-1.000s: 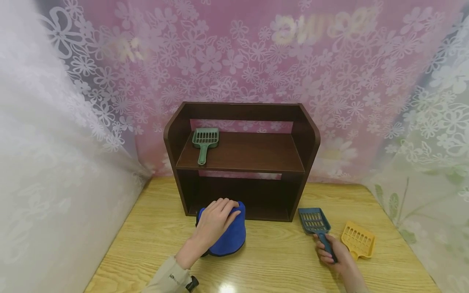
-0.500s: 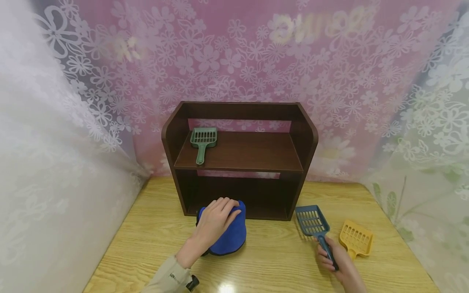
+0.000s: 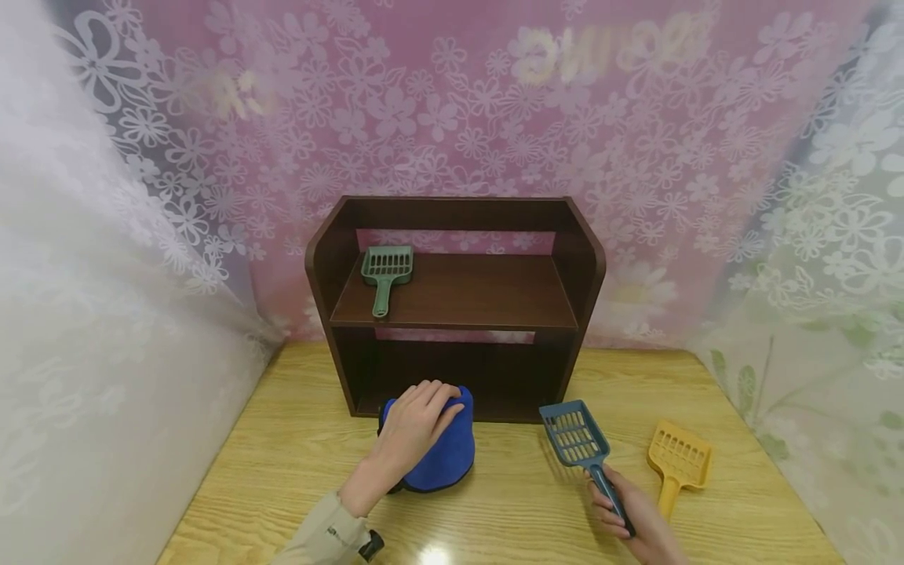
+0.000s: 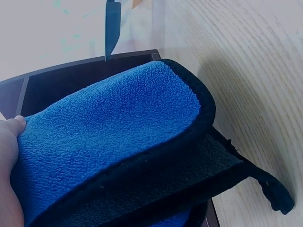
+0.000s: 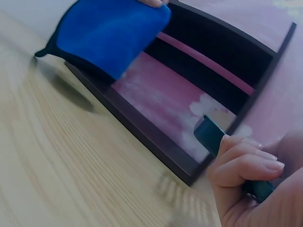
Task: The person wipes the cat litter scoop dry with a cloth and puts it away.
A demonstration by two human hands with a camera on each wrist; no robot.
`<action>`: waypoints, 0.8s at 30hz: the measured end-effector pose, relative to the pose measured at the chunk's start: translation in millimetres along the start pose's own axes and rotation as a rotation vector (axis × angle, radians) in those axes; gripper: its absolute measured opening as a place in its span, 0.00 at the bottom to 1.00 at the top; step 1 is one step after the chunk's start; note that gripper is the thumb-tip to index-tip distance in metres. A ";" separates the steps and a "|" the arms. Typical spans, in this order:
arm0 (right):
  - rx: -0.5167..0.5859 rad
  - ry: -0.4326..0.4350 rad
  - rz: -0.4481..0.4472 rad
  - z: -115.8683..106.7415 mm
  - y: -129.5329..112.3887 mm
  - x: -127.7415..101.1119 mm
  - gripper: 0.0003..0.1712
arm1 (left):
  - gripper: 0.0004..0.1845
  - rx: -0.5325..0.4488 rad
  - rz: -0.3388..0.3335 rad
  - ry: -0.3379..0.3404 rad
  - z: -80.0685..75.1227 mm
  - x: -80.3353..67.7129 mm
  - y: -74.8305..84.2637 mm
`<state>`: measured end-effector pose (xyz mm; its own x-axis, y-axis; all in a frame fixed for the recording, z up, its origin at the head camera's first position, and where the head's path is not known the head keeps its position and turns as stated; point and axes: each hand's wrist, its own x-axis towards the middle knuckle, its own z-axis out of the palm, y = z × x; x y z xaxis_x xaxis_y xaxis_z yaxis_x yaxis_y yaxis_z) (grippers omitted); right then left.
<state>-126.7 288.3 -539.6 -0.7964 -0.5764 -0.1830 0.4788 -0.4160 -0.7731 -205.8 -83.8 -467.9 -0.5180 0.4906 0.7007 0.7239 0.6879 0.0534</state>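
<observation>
My left hand (image 3: 418,424) holds a folded blue towel (image 3: 446,451) with black edging in front of the shelf unit. In the left wrist view the towel (image 4: 118,118) shows its plush blue face, a dark underside and a hanging loop. My right hand (image 3: 625,514) grips a dark blue litter scoop (image 3: 575,434) by its handle, raised over the table. Its slotted head points toward the shelf's right end. A yellow litter scoop (image 3: 680,455) lies to the right of that hand. A green litter scoop (image 3: 388,267) rests at the left of the upper shelf.
The dark brown two-tier shelf unit (image 3: 459,318) stands at the back of the wood-grain table (image 3: 282,447). Behind it hangs a pink flowered curtain (image 3: 452,118), and a whitish sheet (image 3: 141,353) closes off the left side.
My right hand has lifted the dark blue scoop off the table and moved it left, away from the yellow one. The left hand keeps its hold on the towel, and the view has shifted slightly.
</observation>
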 end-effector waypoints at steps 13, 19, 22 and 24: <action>-0.164 0.070 0.054 32.7 1.0 31.8 0.25 | 0.09 0.047 0.027 0.035 -1.7 3.1 -5.8; -0.299 0.112 0.056 49.5 -4.2 46.4 0.24 | 0.11 0.122 0.101 0.070 -9.1 18.2 -9.3; -0.363 0.117 0.059 60.4 -5.8 54.1 0.24 | 0.12 0.160 0.156 0.087 -13.9 29.0 -8.6; -0.397 0.114 0.059 67.6 -6.8 59.4 0.24 | 0.13 0.183 0.192 0.093 -16.5 36.3 -6.1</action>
<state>-152.3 209.3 -504.3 -0.8183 -0.5002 -0.2833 0.3633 -0.0680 -0.9292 -221.5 -79.0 -431.1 -0.3290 0.5759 0.7484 0.7057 0.6766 -0.2104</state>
